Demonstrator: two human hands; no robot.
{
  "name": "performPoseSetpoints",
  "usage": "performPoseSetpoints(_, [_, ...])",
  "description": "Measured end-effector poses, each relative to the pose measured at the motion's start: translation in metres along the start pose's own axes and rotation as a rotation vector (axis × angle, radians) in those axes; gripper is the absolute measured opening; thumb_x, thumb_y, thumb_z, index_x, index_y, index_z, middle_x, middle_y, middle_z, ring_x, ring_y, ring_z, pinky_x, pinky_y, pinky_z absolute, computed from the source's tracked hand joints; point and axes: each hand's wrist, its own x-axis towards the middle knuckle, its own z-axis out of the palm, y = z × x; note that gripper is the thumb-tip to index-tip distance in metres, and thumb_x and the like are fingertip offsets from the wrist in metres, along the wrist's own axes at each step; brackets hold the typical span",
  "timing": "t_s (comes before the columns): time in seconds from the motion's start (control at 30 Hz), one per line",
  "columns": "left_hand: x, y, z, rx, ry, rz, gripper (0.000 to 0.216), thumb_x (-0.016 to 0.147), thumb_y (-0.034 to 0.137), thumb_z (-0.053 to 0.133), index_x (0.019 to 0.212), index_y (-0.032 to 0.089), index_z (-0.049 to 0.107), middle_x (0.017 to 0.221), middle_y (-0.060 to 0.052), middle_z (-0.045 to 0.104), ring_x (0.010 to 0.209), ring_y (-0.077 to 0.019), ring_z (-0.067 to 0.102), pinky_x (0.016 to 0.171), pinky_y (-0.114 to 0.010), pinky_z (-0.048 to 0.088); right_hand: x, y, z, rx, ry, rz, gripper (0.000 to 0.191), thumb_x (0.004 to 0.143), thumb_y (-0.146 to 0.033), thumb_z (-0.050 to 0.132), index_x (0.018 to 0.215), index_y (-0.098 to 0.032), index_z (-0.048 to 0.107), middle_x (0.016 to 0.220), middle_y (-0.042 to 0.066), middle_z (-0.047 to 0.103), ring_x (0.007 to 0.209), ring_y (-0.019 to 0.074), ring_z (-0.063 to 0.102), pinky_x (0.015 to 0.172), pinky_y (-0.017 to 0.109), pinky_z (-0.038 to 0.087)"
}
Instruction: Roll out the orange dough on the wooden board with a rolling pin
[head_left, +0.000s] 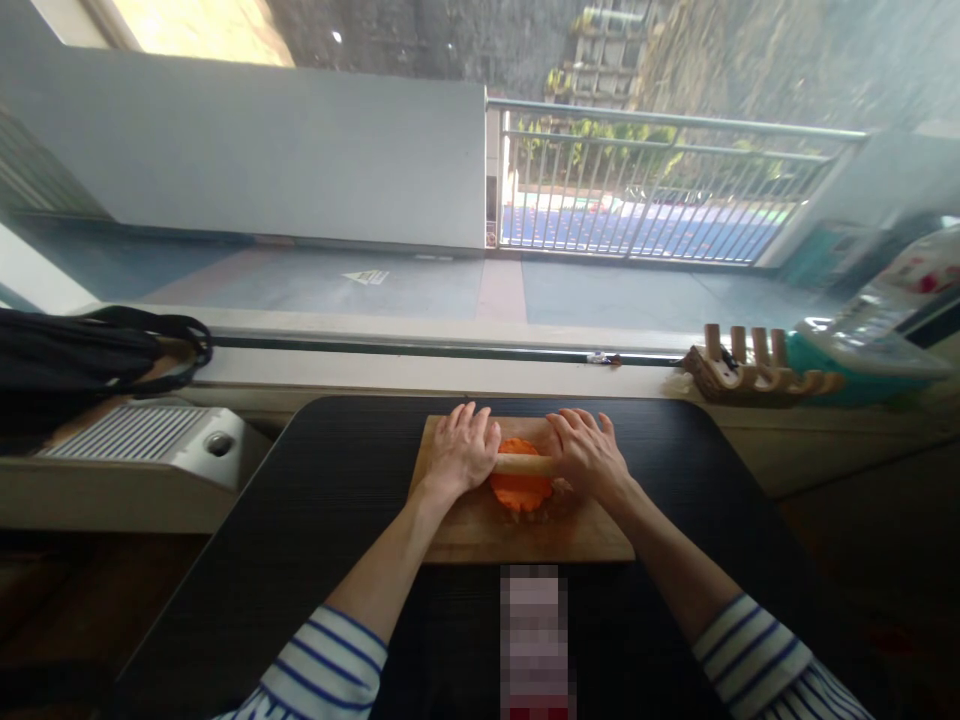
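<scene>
A pale wooden rolling pin (pixel 525 465) lies across a flattened round of orange dough (pixel 523 493) on a wooden board (pixel 480 545). My left hand (pixel 466 445) is closed over the pin's left end, its fingers pointing forward past it. Over the right end, my right hand (pixel 586 448) holds the pin in the same way, palm down. Both ends of the pin are hidden under my hands. Small crumbs or smears show on the board around the dough's near and right edges.
The board rests on a black table (pixel 322 520). Behind it runs a window sill (pixel 420 370) with a small object (pixel 602 358) on it. A wooden rack (pixel 757 370) and a teal container (pixel 862 365) stand right; a black bag (pixel 75 350) and a white vented unit (pixel 172 440) are left.
</scene>
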Motion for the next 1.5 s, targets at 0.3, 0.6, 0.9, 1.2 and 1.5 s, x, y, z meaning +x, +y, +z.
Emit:
performPoseSetpoints(0.3, [-0.032,0.001,0.003,0.077,0.094,0.095,0.052,0.094,0.035,0.027,0.133,0.010,0.050,0.138,-0.017,0.049,0.132,-0.0295,0.040,0.112,-0.049,0.025,-0.032,-0.009,0.007,-0.053,0.091,-0.037,0.039,0.097,-0.035,0.029,0.125,-0.023,0.053,0.136,0.010,0.052,0.127,0.0246,0.039,0.107,0.051,0.018])
performPoseSetpoints(0.6, [-0.051,0.004,-0.002,0.069,0.087,0.128,0.053,0.094,0.035,0.026,0.133,0.006,0.049,0.140,-0.017,0.046,0.134,-0.0297,0.037,0.113,-0.049,0.025,-0.053,-0.015,0.009,-0.067,0.065,-0.031,0.042,0.098,-0.036,0.026,0.130,-0.022,0.050,0.138,0.009,0.051,0.129,0.0238,0.040,0.108,0.049,0.020])
performPoseSetpoints(0.9, [-0.061,0.004,-0.002,0.052,0.086,0.151,0.054,0.094,0.035,0.027,0.129,0.003,0.053,0.141,-0.018,0.045,0.134,-0.0298,0.037,0.113,-0.048,0.025,-0.064,-0.018,0.011,-0.054,0.062,-0.042,0.050,0.098,-0.037,0.021,0.136,-0.016,0.044,0.141,0.011,0.047,0.131,0.0241,0.038,0.109,0.049,0.017])
performPoseSetpoints(1.2, [-0.073,0.006,-0.005,0.026,0.082,0.146,0.050,0.093,0.034,0.029,0.129,0.007,0.053,0.141,-0.016,0.045,0.135,-0.0290,0.036,0.113,-0.049,0.026,-0.075,-0.020,0.012,-0.078,0.057,-0.054,0.052,0.097,-0.037,0.022,0.141,-0.014,0.039,0.143,0.011,0.044,0.132,0.0249,0.035,0.110,0.047,0.016])
performPoseSetpoints(1.5, [-0.083,0.007,-0.007,0.018,0.083,0.157,0.053,0.094,0.034,0.028,0.131,0.004,0.051,0.143,-0.017,0.043,0.136,-0.0288,0.034,0.114,-0.046,0.024,-0.085,-0.022,0.014,-0.068,0.055,-0.059,0.052,0.097,-0.037,0.022,0.142,-0.014,0.037,0.145,0.011,0.042,0.134,0.0252,0.033,0.109,0.046,0.018])
